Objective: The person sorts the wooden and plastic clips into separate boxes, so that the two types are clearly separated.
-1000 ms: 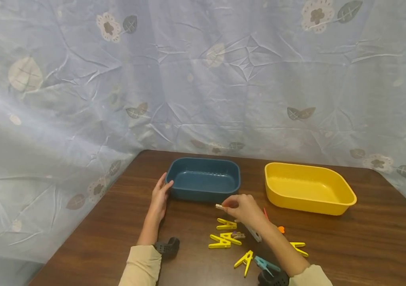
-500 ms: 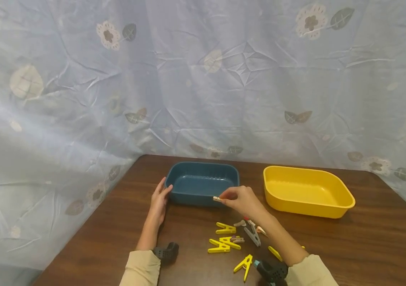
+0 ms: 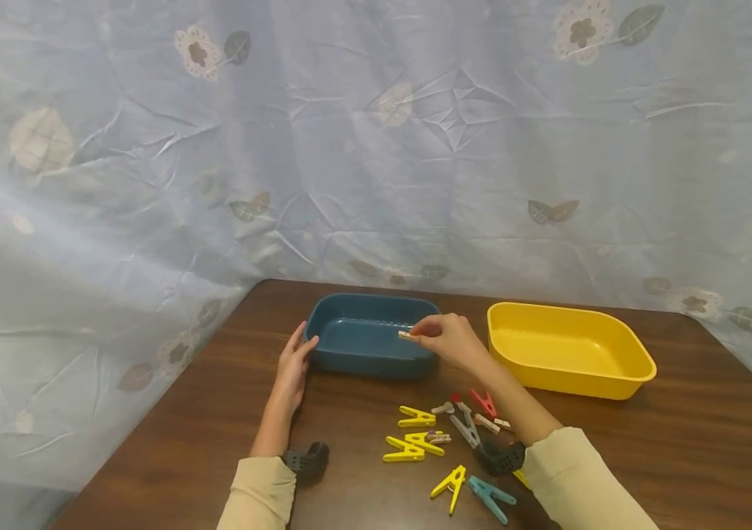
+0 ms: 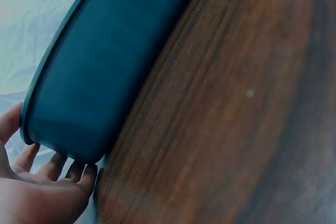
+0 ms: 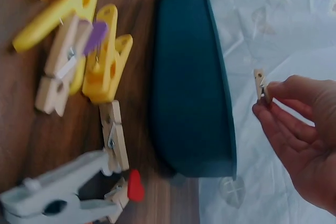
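A small wooden clothespin (image 3: 405, 336) is pinched between the thumb and fingertips of my right hand (image 3: 454, 343), held over the right part of the blue basin (image 3: 369, 363). The right wrist view shows the pin's jaw end pointing away from the fingers, above the basin's rim. My left hand (image 3: 292, 370) grips the basin's left end. In the left wrist view, its thumb is at the rim and its fingers lie against the outer wall (image 4: 94, 82). Scattered before the basin are several yellow clothespins (image 3: 404, 450), small wooden ones, a grey one (image 3: 466, 429) and a red one (image 3: 485, 403).
A yellow basin (image 3: 574, 380) stands to the right of the blue one on the brown wooden table (image 3: 170, 442). A teal clothespin (image 3: 491, 495) lies near the front. A floral curtain (image 3: 349, 147) hangs behind the table.
My right hand has lifted the wooden clothespin from in front of the blue basin and carried it up and away over the basin. My left hand stays on the basin's end.
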`<state>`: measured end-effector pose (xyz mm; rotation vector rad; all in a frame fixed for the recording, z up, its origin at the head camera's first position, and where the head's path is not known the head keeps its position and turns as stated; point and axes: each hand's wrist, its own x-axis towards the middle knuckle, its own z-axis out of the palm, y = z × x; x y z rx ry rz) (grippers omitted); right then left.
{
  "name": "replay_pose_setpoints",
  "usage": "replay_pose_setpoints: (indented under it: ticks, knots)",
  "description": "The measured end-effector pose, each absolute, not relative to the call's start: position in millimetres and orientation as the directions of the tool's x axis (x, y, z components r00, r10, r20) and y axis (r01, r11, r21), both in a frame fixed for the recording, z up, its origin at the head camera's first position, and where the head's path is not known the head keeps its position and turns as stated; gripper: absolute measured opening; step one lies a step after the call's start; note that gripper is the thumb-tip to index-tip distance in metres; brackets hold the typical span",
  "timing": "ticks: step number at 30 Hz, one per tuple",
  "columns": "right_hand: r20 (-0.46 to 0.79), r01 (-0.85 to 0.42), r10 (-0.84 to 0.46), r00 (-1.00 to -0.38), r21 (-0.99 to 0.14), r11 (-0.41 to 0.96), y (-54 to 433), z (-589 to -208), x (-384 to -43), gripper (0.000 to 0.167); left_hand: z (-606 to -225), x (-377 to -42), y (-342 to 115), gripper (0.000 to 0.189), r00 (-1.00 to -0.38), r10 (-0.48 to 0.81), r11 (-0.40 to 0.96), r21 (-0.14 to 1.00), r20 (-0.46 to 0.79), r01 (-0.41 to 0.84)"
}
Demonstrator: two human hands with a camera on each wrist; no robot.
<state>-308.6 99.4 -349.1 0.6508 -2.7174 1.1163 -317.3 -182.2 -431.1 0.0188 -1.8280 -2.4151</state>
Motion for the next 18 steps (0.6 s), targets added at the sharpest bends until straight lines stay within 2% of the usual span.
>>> replay_pose_setpoints:
  ticks: [13, 18]
  knots:
    - [0.214, -0.342, -0.285, -0.934, -0.759, 0.554, 106.8, -378.3, -337.1, 0.015, -433.9, -315.8, -179.5, 0.059, -0.994, -0.102, -0.28, 0.958, 0.035, 0.063]
    - [0.21, -0.314, -0.258, -0.943, -0.816, 0.485, 109.0, -381.8, -343.0, 0.017, -430.3, -317.4, -179.1, 0.058, -0.992, -0.113, -0.279, 0.957, 0.051, 0.081]
